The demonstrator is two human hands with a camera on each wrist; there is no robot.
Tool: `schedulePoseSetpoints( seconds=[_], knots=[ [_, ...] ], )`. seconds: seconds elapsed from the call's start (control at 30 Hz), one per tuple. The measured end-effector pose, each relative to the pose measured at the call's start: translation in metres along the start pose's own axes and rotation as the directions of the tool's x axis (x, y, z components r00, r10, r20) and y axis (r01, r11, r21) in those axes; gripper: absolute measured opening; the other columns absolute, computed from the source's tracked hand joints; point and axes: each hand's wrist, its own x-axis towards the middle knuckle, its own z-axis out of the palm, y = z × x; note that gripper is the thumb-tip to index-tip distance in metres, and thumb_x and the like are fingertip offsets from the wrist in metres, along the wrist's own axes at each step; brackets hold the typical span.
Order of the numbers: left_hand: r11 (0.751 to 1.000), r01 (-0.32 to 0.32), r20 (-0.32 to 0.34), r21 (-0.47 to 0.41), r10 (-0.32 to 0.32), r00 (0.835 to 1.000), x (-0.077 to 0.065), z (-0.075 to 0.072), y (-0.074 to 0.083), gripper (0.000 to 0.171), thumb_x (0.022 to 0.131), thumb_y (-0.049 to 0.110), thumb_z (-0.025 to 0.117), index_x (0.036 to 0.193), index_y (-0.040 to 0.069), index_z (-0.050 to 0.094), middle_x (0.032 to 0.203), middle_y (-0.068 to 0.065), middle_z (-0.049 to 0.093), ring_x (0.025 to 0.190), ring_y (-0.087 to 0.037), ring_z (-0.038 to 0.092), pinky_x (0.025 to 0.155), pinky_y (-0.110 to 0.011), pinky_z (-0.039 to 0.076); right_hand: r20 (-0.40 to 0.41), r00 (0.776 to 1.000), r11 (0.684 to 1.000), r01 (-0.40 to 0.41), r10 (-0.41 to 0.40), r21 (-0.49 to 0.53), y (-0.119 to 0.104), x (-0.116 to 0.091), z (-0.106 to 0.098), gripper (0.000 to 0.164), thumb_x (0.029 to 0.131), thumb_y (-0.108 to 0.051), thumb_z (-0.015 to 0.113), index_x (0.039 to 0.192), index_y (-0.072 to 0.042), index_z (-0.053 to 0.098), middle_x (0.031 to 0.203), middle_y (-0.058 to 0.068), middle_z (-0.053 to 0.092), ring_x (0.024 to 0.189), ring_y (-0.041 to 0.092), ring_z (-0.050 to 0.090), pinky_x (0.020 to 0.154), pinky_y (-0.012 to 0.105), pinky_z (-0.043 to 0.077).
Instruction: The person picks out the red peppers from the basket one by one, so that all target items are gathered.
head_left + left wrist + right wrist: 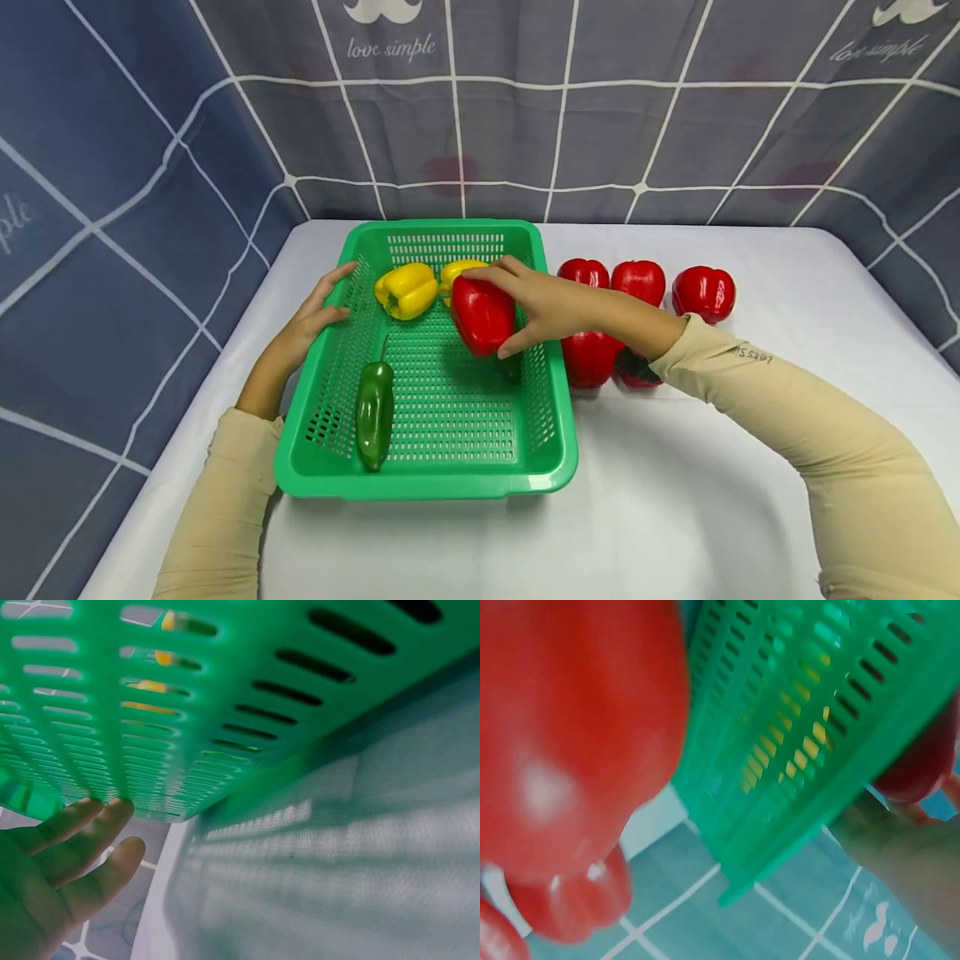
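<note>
My right hand (551, 304) grips a red bell pepper (482, 317) over the right half of a green plastic basket (420, 487), thumb on the near side and fingers across its top. The left hand (303, 329) rests at the basket's left side with extended fingers; in the left wrist view its fingertips (116, 814) touch the perforated outer wall. Inside the basket are a yellow bell pepper (407, 292), another yellow pepper (463, 268) partly behind the held one, and a long green pepper (375, 412) at the left. A second green pepper (512, 367) is mostly hidden beneath my right hand.
Several red bell peppers (637, 281) stand on the white-covered table (652, 517) right of the basket, some partly hidden by my right forearm. One red pepper (703, 294) sits a little apart. Grey gridded cloth (510, 133) hangs behind and at both sides.
</note>
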Motion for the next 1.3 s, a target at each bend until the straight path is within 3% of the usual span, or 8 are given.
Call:
schedulePoseSetpoints(
  seconds=[0.17,0.3,0.5,0.77,1.1,1.17,1.3],
  knots=[
    [1.000,0.001,-0.019,0.008,-0.001,1.000,-0.010,-0.006,0.000,0.063,0.089,0.002,0.033,0.147,0.016,0.013,0.152,-0.010,0.003,0.129,-0.018,0.017,0.091,-0.014,0.028,-0.059,0.998,1.000,-0.025,0.025,0.013,0.006,-0.012,-0.011,0.094,0.068,-0.032,0.079,0.143,-0.030,0.022,0.134,0.003,0.033,0.119,0.020,0.039,0.082,0.038,0.051],
    [1.000,0.002,-0.033,0.017,-0.001,0.999,-0.016,-0.010,-0.001,0.063,0.089,0.002,0.034,0.147,0.016,0.013,0.153,-0.010,0.003,0.132,-0.020,0.012,0.096,-0.021,0.022,-0.125,0.992,1.000,0.019,-0.018,0.007,0.009,-0.023,-0.019,0.089,0.069,-0.023,0.078,0.142,-0.022,0.026,0.131,0.006,0.039,0.119,0.020,0.040,0.083,0.039,0.050],
    [1.000,0.002,-0.045,0.022,-0.001,0.999,-0.025,-0.016,-0.004,0.062,0.091,0.003,0.034,0.147,0.018,0.013,0.153,-0.009,0.003,0.131,-0.016,0.014,0.088,-0.011,0.026,-0.175,0.984,0.999,0.023,-0.029,-0.041,0.005,-0.032,-0.029,0.077,0.075,-0.019,0.073,0.140,-0.017,0.031,0.128,0.009,0.043,0.118,0.021,0.044,0.089,0.041,0.047],
    [0.999,-0.006,-0.052,0.035,0.008,0.999,-0.022,-0.015,-0.005,0.062,0.090,0.003,0.034,0.147,0.018,0.014,0.153,-0.010,0.004,0.133,-0.015,0.011,0.098,-0.026,0.019,-0.134,0.991,1.000,-0.009,0.007,-0.019,0.012,-0.031,-0.021,0.080,0.075,-0.023,0.074,0.141,-0.016,0.030,0.132,0.010,0.040,0.121,0.023,0.042,0.089,0.041,0.047],
    [1.000,0.003,-0.025,0.013,-0.003,1.000,-0.010,-0.004,-0.002,0.062,0.089,0.003,0.033,0.147,0.017,0.014,0.152,-0.010,0.005,0.124,-0.014,0.021,0.088,-0.014,0.029,-0.034,0.998,0.998,0.051,-0.052,-0.028,0.008,-0.021,-0.004,0.079,0.077,-0.030,0.072,0.142,-0.014,0.029,0.134,0.008,0.037,0.121,0.023,0.041,0.093,0.041,0.044],
    [1.000,0.007,-0.021,0.019,-0.007,1.000,-0.007,-0.003,0.000,0.063,0.089,0.003,0.034,0.147,0.017,0.014,0.153,-0.008,0.004,0.129,-0.017,0.016,0.095,-0.020,0.025,-0.004,0.998,0.998,0.055,-0.055,-0.040,0.006,-0.020,-0.002,0.079,0.076,-0.032,0.072,0.141,-0.016,0.030,0.134,0.006,0.036,0.121,0.022,0.041,0.092,0.040,0.045],
    [1.000,0.003,-0.017,0.021,-0.003,1.000,-0.002,-0.001,0.001,0.065,0.087,0.003,0.036,0.147,0.015,0.014,0.153,-0.008,0.002,0.136,-0.024,0.005,0.106,-0.046,0.012,0.078,0.994,0.994,0.086,-0.081,-0.068,0.001,-0.016,0.006,0.079,0.074,-0.031,0.074,0.140,-0.020,0.033,0.136,0.004,0.036,0.123,0.022,0.039,0.090,0.038,0.047]
  ],
)
